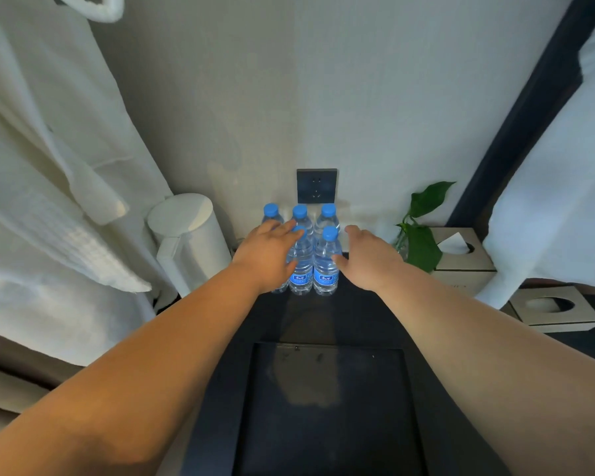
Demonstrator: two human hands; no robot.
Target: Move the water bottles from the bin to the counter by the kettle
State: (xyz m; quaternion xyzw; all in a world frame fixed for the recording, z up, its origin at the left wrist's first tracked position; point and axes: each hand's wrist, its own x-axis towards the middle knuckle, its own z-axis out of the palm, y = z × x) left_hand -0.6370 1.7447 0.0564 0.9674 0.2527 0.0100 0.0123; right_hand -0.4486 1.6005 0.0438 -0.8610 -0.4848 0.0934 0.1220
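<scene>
Around the bottle cluster, I am resting both hands open, gripping nothing.

I am spreading my left hand (267, 254) against the front-left bottle (301, 266) and holding my right hand (368, 257) loose just beside the front-right bottle (326, 266); neither is closing on anything. I am counting five blue-capped bottles standing upright on the dark counter (358, 314) beside the white kettle (189, 235), under the wall socket (316, 185). I am seeing no bin, so I am judging the moving nearly or fully done, perhaps only tidying left.
</scene>
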